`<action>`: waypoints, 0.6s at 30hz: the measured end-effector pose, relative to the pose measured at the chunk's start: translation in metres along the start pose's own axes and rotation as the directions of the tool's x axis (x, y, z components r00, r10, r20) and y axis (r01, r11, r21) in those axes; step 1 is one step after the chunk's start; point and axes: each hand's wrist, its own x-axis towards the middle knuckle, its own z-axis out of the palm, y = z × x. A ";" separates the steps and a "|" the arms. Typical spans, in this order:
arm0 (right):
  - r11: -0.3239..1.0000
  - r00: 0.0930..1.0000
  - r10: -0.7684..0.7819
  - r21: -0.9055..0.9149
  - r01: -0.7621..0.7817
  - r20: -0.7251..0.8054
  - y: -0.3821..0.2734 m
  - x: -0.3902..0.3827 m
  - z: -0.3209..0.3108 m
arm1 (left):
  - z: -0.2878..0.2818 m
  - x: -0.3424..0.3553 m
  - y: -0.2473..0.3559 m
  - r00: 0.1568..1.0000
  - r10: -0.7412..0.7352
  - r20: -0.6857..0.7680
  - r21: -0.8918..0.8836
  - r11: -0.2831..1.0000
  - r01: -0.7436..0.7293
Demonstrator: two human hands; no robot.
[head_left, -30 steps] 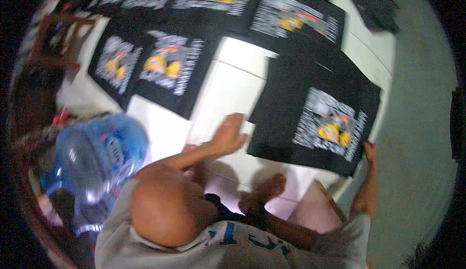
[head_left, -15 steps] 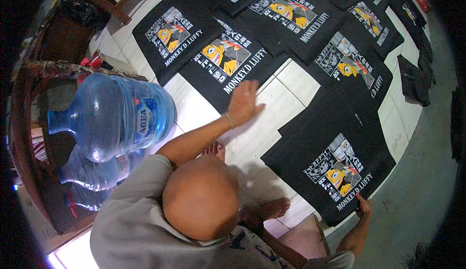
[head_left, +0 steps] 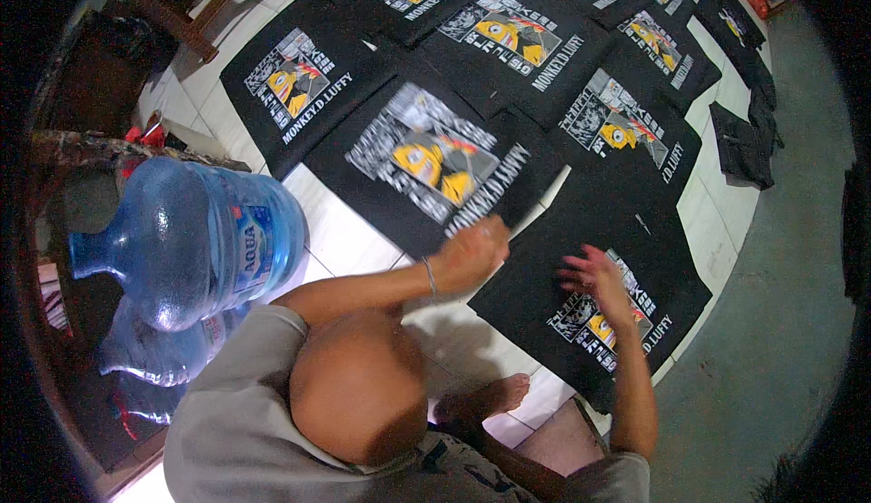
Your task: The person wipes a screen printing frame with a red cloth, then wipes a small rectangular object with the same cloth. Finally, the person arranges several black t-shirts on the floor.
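Observation:
My left hand (head_left: 474, 251) is closed on the near edge of a black printed shirt piece (head_left: 363, 185). That piece is lifted and slightly blurred, tilted above the white tiles, with a yellow, white and grey cartoon print. To its right, my right hand (head_left: 599, 281) hovers with fingers spread, blurred by motion, over another black printed shirt piece (head_left: 544, 267). This second piece lies flat with the same print, partly hidden by my right hand and forearm. Nothing shows in the right hand.
Several matching black shirt pieces (head_left: 504, 36) lie spread across the tiled floor (head_left: 349, 231) ahead, some overlapping. Large blue water jugs (head_left: 190, 240) lie stacked at the left. Behind them stands a brown wooden stool (head_left: 195, 4). A folded black cloth (head_left: 744, 145) lies at the right.
My left hand has gone from lying open near the shirt piece to gripping its near edge, and the piece has risen nearer. My right hand has left the near shirt's corner and moved up-left.

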 end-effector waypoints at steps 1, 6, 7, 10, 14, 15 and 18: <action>0.983 0.993 0.120 0.144 -0.116 -0.018 -0.018 0.002 0.044 | 0.022 -0.008 0.010 0.993 0.076 0.085 0.029 0.996 -0.079; 0.924 0.931 -0.052 -0.371 -0.093 -0.362 -0.024 -0.008 0.024 | 0.012 -0.015 0.071 0.841 0.489 0.232 -0.348 0.849 -0.398; 0.893 0.913 -0.112 -0.443 -0.081 -0.393 -0.040 -0.018 0.008 | 0.009 -0.017 0.073 0.871 0.445 0.208 -0.459 0.831 -0.314; 0.955 0.901 0.057 -0.238 -0.175 -0.431 -0.027 -0.063 -0.116 | 0.006 -0.011 0.035 0.960 0.188 0.208 -0.344 0.933 -0.108; 0.989 0.810 0.056 -0.080 -0.126 -0.584 0.056 -0.169 -0.256 | -0.031 0.012 -0.050 0.991 -0.135 0.005 -0.070 0.988 0.135; 0.962 0.748 0.067 -0.157 -0.225 -0.660 0.082 -0.189 -0.284 | -0.042 0.016 -0.089 0.978 -0.194 -0.074 0.004 0.981 0.195; 0.955 0.651 0.094 -0.117 -0.274 -0.753 0.123 -0.219 -0.316 | -0.100 0.019 -0.222 0.856 -0.035 -0.516 0.404 0.871 0.280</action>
